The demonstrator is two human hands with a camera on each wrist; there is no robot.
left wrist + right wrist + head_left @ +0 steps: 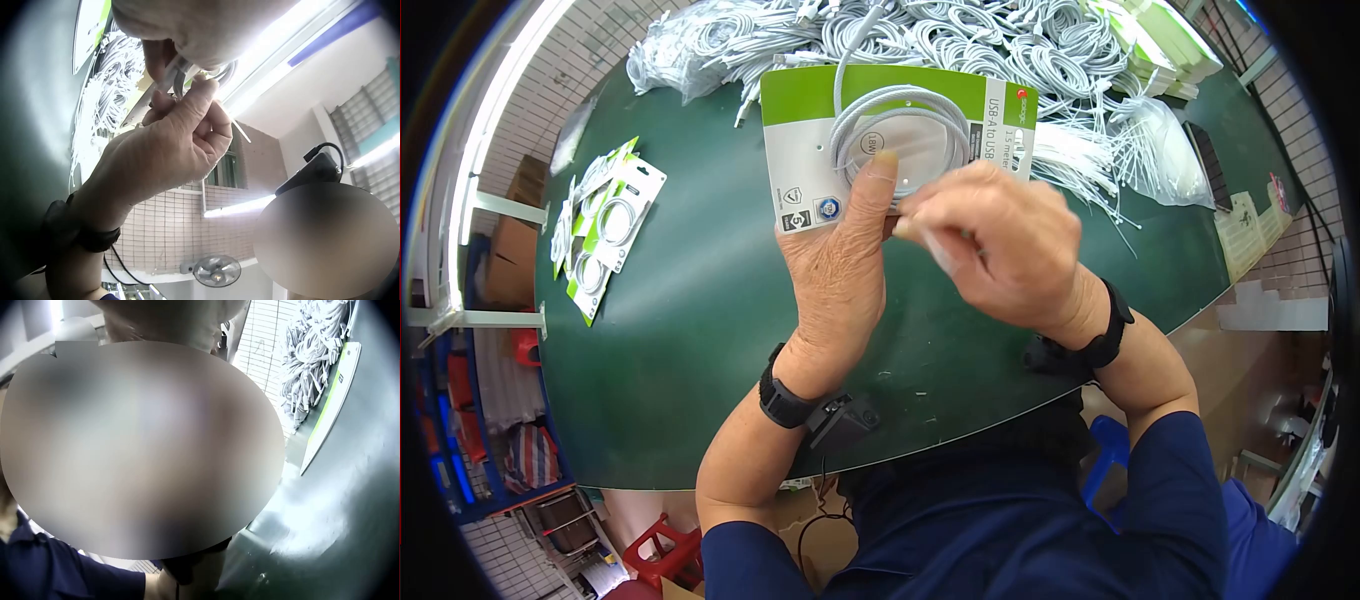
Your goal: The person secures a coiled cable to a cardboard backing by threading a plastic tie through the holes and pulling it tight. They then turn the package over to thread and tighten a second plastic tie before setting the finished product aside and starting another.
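Observation:
My left hand (840,270) holds up a green-and-white retail card (800,160) printed "USB-A to USB", its thumb pressing on the front over a coiled grey-white cable (890,97). One straight end of that cable rises past the card's top edge. At the card's lower edge, my right hand (1015,245) has its fingers curled and pinches a thin white strip, which looks like a cable tie (941,252). A narrow white tail also sticks out beside the right fingers in the left wrist view. Most of the right hand's work is blurred out in the right wrist view.
Several carded cables (605,225) lie at the left of the green table (690,370). A heap of coiled cables (1040,50) fills the back. Loose white cable ties (1070,160) and a bag of ties (1165,150) lie right, below stacked green-white cards (1165,45).

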